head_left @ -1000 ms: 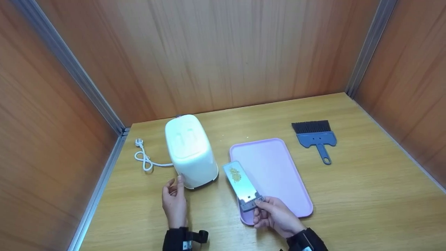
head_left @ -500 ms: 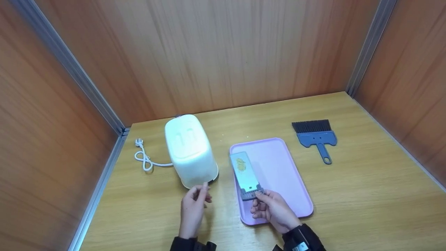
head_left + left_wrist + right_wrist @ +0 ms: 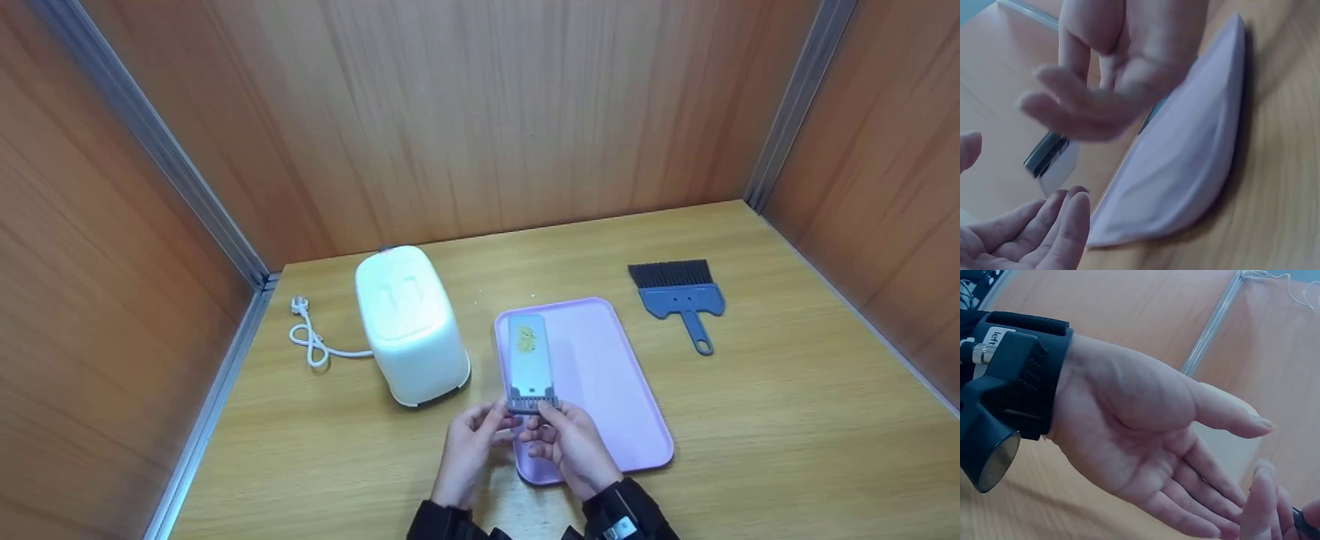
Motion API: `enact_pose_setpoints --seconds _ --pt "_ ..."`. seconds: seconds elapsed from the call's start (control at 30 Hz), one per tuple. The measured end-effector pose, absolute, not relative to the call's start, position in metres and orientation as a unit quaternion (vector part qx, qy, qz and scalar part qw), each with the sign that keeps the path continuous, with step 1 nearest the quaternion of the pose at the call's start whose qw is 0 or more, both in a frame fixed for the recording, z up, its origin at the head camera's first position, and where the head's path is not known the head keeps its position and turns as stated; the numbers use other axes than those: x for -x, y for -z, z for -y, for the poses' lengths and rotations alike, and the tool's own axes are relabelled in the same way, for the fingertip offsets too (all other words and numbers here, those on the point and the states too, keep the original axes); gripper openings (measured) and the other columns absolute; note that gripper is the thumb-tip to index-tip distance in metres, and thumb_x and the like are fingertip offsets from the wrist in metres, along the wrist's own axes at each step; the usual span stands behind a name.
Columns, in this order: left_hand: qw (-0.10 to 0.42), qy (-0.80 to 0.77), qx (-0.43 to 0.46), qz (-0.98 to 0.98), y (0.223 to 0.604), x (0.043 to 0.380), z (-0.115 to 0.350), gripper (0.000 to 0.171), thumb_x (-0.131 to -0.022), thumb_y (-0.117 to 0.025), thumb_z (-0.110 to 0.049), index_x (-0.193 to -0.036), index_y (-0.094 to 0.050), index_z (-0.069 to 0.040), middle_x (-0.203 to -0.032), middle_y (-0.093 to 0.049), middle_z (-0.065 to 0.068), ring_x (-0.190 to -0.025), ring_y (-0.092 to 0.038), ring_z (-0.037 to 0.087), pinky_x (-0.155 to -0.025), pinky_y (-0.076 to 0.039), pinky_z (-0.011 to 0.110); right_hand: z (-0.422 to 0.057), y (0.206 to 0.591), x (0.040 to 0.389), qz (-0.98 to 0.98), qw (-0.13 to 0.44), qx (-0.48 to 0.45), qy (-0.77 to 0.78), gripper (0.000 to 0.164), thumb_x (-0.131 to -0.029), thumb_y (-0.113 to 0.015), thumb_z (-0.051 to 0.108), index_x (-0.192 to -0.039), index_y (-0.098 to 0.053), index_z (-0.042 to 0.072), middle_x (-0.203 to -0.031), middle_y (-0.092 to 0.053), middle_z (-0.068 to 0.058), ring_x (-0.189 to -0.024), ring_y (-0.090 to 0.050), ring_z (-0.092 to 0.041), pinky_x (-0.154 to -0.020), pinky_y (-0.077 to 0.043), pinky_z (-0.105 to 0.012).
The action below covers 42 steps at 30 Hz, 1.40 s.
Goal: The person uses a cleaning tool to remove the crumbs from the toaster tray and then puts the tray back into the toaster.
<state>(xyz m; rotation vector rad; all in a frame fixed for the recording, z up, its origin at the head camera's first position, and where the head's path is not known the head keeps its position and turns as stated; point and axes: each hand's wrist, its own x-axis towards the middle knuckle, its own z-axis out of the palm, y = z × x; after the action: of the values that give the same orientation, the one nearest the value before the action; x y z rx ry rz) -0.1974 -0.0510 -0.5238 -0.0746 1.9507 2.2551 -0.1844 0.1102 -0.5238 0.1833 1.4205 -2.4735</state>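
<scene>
In the head view my right hand [image 3: 574, 442] pinches the grey handle end of a slim metal crumb tray [image 3: 530, 352], thumb on top. A small patch of yellowish crumbs [image 3: 526, 339] lies near its far end. The crumb tray is held over a lilac serving tray [image 3: 611, 397]. My left hand [image 3: 469, 450] is at the handle's left corner, its fingertips close to it. The left wrist view shows the left hand's fingers [image 3: 1075, 219] and thumb spread apart, with the crumb tray [image 3: 1058, 169] beyond. In the right wrist view, the left palm [image 3: 1140, 422] faces the camera with extended fingers.
A white toaster [image 3: 416, 330] stands left of the serving tray, its white cord and plug [image 3: 315, 349] lying beside it. To the right lies a blue brush [image 3: 681, 296] with black bristles. Wood-patterned panels [image 3: 525, 120] enclose the table at the back and sides.
My left hand has left the toaster's near end and moved right to the crumb tray's handle. The right hand has turned the crumb tray straighter and brought it further over the lilac serving tray.
</scene>
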Motion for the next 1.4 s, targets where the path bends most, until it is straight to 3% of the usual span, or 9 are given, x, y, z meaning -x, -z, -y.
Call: enact_pose_setpoints --seconds 0.17,0.43,0.7,0.83,1.27,1.4 --pt "0.116 -0.783 0.029 -0.610 0.527 0.200 0.043 0.042 -0.094 -0.067 -0.031 -0.116 -0.064 0.005 -0.104 -0.071 0.009 -0.097 -0.066 0.020 -0.086 -0.053 0.030 -0.106 0.525 0.186 -0.486 0.135 -0.079 0.860 0.035 -0.104 -0.048 0.020 -0.126 -0.043 -0.006 -0.084 -0.062 -0.002 -0.072 -0.066 -0.010 -0.063 -0.056 -0.021" --pt "0.103 -0.806 0.041 -0.581 0.534 0.199 0.035 0.030 -0.096 -0.066 -0.022 -0.111 -0.065 0.005 -0.092 -0.069 0.002 -0.090 -0.062 0.015 -0.090 -0.047 0.029 -0.091 0.526 0.183 -0.479 0.107 -0.070 0.868 0.027 -0.105 -0.046 0.017 -0.121 -0.043 -0.004 -0.085 -0.062 -0.003 -0.071 -0.065 -0.011 -0.059 -0.053 -0.021" --pt "0.110 -0.839 0.076 -0.527 0.539 0.200 0.035 0.024 -0.100 -0.059 -0.023 -0.100 -0.065 -0.001 -0.078 -0.061 -0.003 -0.071 -0.056 0.008 -0.066 -0.047 0.018 -0.075 0.531 0.179 -0.479 0.098 -0.103 0.866 0.023 -0.103 -0.051 0.021 -0.113 -0.047 0.000 -0.080 -0.065 0.002 -0.060 -0.058 -0.004 -0.047 -0.041 -0.016" --pt "0.104 -0.841 0.089 -0.524 0.541 0.199 0.036 0.027 -0.101 -0.056 -0.023 -0.105 -0.065 0.002 -0.083 -0.062 -0.002 -0.077 -0.057 0.009 -0.071 -0.046 0.021 -0.071 0.535 0.178 -0.478 0.099 -0.110 0.866 0.022 -0.103 -0.052 0.022 -0.112 -0.050 0.001 -0.079 -0.066 0.002 -0.058 -0.055 -0.003 -0.045 -0.038 -0.016" --pt "0.069 -0.831 0.113 -0.541 0.537 0.200 0.038 0.028 -0.103 -0.052 -0.019 -0.108 -0.063 0.006 -0.083 -0.066 0.001 -0.071 -0.060 0.009 -0.066 -0.049 0.022 -0.071 0.535 0.178 -0.503 0.113 -0.123 0.848 0.024 -0.098 -0.061 0.024 -0.109 -0.060 0.002 -0.083 -0.067 0.001 -0.060 -0.055 -0.004 -0.045 -0.037 -0.015" --pt "0.060 -0.829 0.105 -0.546 0.537 0.201 0.042 0.032 -0.103 -0.052 -0.019 -0.116 -0.060 0.009 -0.094 -0.072 0.008 -0.080 -0.067 0.013 -0.075 -0.053 0.025 -0.074 0.536 0.178 -0.506 0.117 -0.120 0.846 0.022 -0.097 -0.062 0.025 -0.102 -0.062 0.003 -0.082 -0.066 0.001 -0.060 -0.055 -0.004 -0.045 -0.038 -0.015"
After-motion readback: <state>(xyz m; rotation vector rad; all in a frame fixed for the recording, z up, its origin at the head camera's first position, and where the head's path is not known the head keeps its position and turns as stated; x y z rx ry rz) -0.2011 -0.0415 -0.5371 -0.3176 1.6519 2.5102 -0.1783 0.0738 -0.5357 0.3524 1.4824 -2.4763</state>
